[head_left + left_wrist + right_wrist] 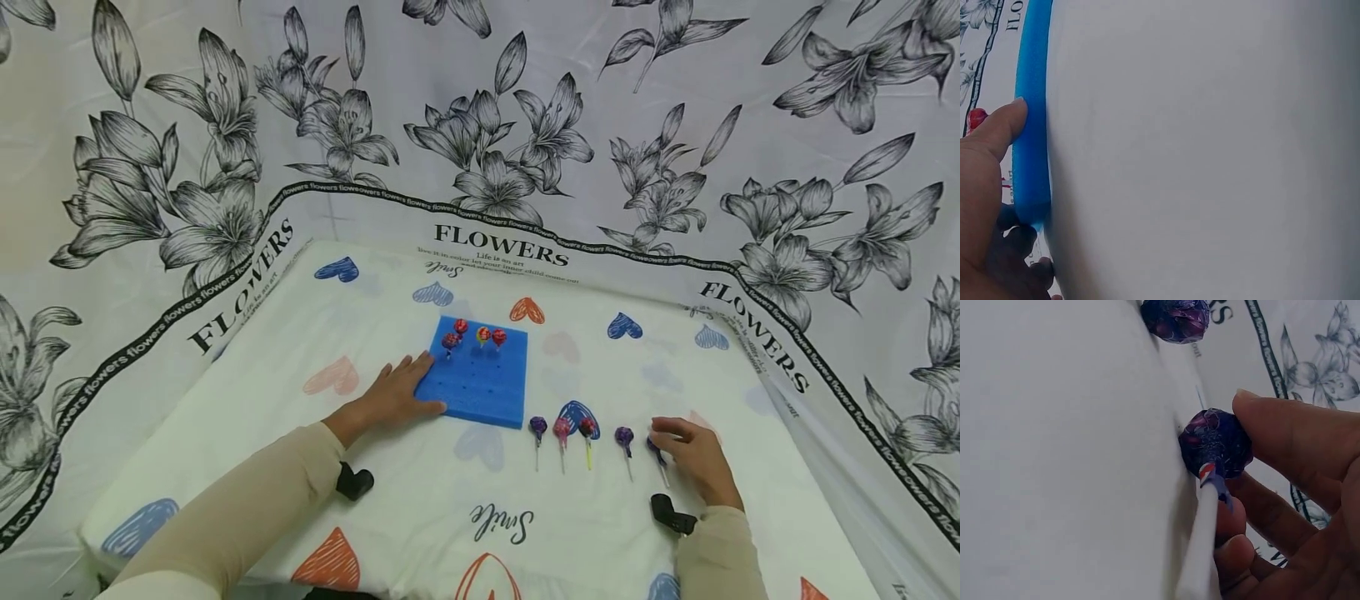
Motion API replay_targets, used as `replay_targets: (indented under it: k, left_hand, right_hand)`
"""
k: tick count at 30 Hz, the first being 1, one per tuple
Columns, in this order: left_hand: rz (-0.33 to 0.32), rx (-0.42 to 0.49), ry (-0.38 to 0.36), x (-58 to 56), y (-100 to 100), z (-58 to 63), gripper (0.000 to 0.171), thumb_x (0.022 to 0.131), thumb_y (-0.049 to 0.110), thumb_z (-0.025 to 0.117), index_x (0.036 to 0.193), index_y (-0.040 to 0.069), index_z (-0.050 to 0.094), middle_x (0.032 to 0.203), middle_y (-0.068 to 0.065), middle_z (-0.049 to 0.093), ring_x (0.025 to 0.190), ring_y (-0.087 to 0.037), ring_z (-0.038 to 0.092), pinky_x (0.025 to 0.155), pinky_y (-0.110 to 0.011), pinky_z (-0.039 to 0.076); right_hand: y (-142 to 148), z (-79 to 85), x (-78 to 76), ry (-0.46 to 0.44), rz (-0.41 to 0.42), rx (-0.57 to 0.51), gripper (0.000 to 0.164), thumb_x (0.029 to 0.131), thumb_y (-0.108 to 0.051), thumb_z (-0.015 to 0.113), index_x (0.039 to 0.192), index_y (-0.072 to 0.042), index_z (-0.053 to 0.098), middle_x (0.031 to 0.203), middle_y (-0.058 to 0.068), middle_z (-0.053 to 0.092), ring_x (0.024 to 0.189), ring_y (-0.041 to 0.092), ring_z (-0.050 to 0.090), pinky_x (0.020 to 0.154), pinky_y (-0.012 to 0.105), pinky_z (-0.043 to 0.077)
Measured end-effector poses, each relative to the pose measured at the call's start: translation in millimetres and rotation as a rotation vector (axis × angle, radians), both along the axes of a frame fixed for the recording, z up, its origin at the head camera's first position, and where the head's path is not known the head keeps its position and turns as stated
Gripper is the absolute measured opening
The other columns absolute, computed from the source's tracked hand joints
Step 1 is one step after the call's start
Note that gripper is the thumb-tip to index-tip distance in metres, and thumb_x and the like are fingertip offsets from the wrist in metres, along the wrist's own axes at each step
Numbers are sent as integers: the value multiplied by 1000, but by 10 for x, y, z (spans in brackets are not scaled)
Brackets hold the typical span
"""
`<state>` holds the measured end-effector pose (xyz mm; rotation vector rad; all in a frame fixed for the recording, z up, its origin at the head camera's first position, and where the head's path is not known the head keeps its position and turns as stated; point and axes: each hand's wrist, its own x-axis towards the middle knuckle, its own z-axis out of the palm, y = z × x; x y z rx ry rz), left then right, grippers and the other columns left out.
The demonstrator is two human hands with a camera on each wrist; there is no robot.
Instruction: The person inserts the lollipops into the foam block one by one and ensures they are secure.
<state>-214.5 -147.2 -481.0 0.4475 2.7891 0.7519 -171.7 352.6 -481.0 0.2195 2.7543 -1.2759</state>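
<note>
A blue foam board with rows of small holes lies on the table. Several wrapped lollipops, among them a yellow-and-red one, stand upright in its far part. My left hand rests at the board's near-left corner, fingers spread along the left edge and thumb on the near side. On the right, my right hand pinches a purple-wrapped lollipop by its candy head, thumb on one side and curled fingers by the white stick. That lollipop is close over the cloth, partly covered by the hand in the head view.
Several lollipops lie in a row between board and right hand: a purple one, a pink one, a dark red one with yellow stick, and another purple one. A heart-printed cloth covers the table; a flowered curtain surrounds it.
</note>
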Motion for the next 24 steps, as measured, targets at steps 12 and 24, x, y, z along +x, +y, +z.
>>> replay_targets:
  k: [12,24]
  left_hand:
    - [15,-23,-14,22,12,38,96,87,56,63,155,9,14,160,-12,11,144,-36,3,112,-56,-1]
    - [25,-30,-8,16,41,51,96,86,56,64,155,9,17,159,-14,13,144,-38,6,111,-58,0]
  right_hand:
    - [-80,137,16,-27,97,149,46,92,-35,67,119,2,65,111,17,64,99,31,58,80,43,49]
    - [-98,351,-32,74,-52,-148,48,91,-35,69,121,1,63,114,13,64,94,20,61,83,35,48]
